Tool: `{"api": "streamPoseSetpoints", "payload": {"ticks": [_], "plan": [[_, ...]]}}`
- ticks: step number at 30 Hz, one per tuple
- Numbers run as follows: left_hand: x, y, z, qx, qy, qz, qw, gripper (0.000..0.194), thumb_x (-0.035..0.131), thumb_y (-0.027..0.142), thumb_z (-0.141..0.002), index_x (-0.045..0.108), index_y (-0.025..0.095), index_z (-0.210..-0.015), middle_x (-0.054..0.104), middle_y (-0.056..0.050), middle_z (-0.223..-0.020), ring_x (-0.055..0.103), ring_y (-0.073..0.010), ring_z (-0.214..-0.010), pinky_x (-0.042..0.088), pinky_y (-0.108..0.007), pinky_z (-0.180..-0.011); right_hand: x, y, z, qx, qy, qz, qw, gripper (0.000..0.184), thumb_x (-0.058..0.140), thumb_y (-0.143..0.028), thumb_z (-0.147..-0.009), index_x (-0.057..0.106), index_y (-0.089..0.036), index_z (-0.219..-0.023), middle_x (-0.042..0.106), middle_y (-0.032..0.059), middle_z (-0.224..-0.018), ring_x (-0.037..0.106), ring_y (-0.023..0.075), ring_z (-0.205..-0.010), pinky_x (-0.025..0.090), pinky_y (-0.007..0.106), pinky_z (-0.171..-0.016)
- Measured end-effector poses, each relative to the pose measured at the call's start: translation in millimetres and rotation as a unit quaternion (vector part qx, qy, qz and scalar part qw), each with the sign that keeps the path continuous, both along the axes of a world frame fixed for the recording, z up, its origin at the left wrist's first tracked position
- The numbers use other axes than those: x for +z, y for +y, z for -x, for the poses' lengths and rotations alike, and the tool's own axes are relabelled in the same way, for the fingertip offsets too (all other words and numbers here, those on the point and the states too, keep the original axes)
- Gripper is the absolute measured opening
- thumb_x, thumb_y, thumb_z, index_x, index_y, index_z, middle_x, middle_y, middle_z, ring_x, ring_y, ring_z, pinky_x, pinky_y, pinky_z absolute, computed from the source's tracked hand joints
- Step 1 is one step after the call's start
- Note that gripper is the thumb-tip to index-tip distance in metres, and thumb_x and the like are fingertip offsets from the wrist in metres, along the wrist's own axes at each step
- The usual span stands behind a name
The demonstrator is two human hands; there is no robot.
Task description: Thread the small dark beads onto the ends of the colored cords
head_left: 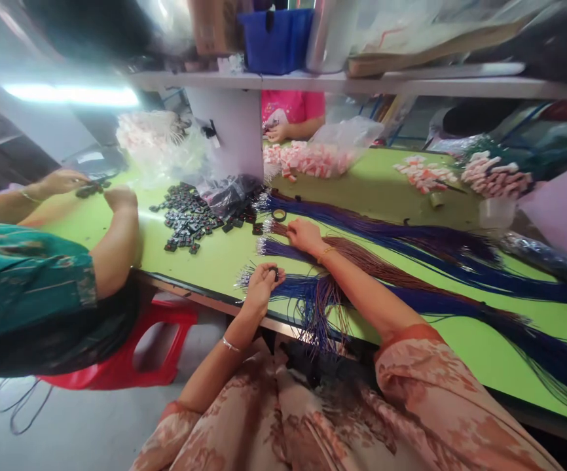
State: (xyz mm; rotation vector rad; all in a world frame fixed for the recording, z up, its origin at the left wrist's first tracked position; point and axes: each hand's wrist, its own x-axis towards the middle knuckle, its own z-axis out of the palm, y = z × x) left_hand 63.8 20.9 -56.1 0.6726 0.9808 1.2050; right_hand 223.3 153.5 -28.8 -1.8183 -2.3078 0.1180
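The left hand (pixel 261 284) pinches a small black connector (pixel 274 273) between thumb and fingers, just above the near edge of a green table (pixel 205 265); its markings, if any, are too small to read; below and beside that wrist lies a near bundle of blue wires (pixel 296 286), silvery ends fanned to the left, some strands drooping over the table's edge; the right hand (pixel 306 235) reaches farther over, fingers bent together upon a bundle of brown wires (pixel 362 252), though I cannot tell whether they grip a strand or merely rest there; a middle bundle of blue wires (pixel 286 249) runs between the two hands, and a far bundle of blue wires (pixel 332 210) stretches beyond the right one; near the silvery tips sits a roll of tape (pixel 278 214); to the left spreads a pile of black connectors (pixel 190 219), tiny red marks on some, illegible at this size, with a plastic bag (pixel 227 194) against it; farther left, a co-worker in a green sleeve (pixel 74 268) handles dark pieces (pixel 94 188) near a white label (pixel 90 157) whose writing is blurred; across the table, a person in a pink shirt (pixel 308 108) with an unreadable white print sits behind a heap of pink and white pieces (pixel 313 160); above, a shelf (pixel 313 81) bears a blue bin (pixel 276 42).
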Motion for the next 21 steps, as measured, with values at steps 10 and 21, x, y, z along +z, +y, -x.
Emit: {"api": "streamPoseSetpoints", "payload": {"ticks": [10, 21], "plan": [[0.5, 0, 1, -0.018, -0.008, -0.005, 1.000, 0.033, 0.072, 0.030, -0.070, 0.055, 0.014, -0.093, 0.066, -0.004, -0.083, 0.063, -0.0134, -0.076, 0.049, -0.039, -0.087, 13.9, -6, 1, 0.064, 0.010, -0.010, 0.998, 0.025, 0.038, -0.024, -0.090, 0.060, -0.014, -0.095, 0.066, 0.0123, -0.090, 0.056, 0.0208, -0.076, 0.035, 0.029, -0.068], [-1.1, -2, -1, -0.017, -0.005, -0.001, 1.000, 0.030, 0.070, 0.030, -0.072, 0.055, 0.014, -0.094, 0.066, -0.005, -0.084, 0.064, -0.0135, -0.076, 0.048, -0.037, -0.085, 20.7, 12, 9, 0.056, -0.013, 0.035, 0.998, 0.026, 0.043, -0.030, -0.089, 0.060, -0.014, -0.100, 0.067, 0.0139, -0.098, 0.059, 0.0219, -0.081, 0.038, 0.029, -0.068]]}}
